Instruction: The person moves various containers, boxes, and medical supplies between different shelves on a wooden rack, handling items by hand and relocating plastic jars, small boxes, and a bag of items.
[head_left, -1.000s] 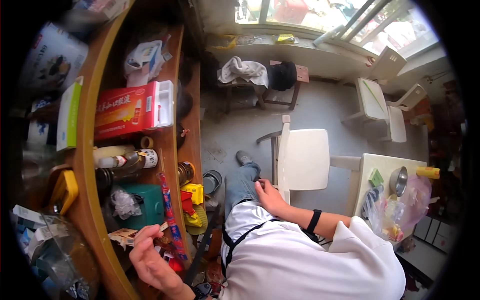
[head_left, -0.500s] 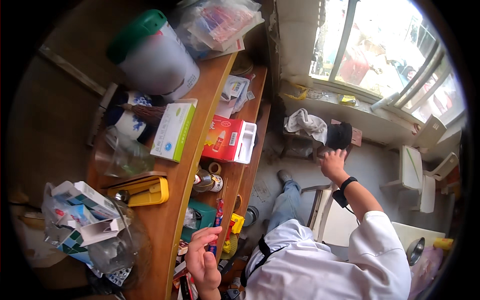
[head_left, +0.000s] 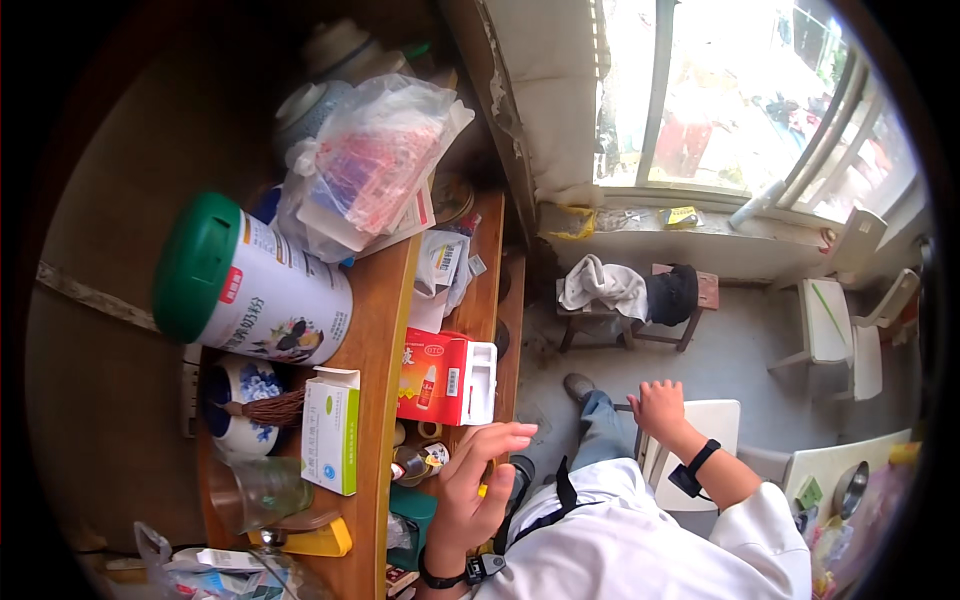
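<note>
My left hand (head_left: pixel 478 490) is raised beside the edge of the wooden shelf unit (head_left: pixel 385 400), fingers loosely bent, thumb apart, holding nothing. Just beyond its fingertips on a lower shelf lies a red medicine box (head_left: pixel 435 375) with a white tray sticking out. Over by a white chair (head_left: pixel 705 450), my right hand (head_left: pixel 660 410) hovers with its fingers a little apart and nothing visible in them. Whether it touches the chair's back I cannot tell. A green-and-white box (head_left: pixel 330 430) stands on the top shelf, next to a large white canister with a green lid (head_left: pixel 265 290).
Plastic-wrapped packages (head_left: pixel 370 170) sit at the shelf's far end. Below the window are a sill with small packets (head_left: pixel 680 217) and a wooden stool (head_left: pixel 625 325) bearing a white cloth and a black cap. White chairs (head_left: pixel 830 320) and a table with a metal bowl (head_left: pixel 850 490) stand right.
My view has shifted toward the shelf's far end. My left hand has moved up and forward toward the red box; my right hand has drawn back from the stool toward the chair.
</note>
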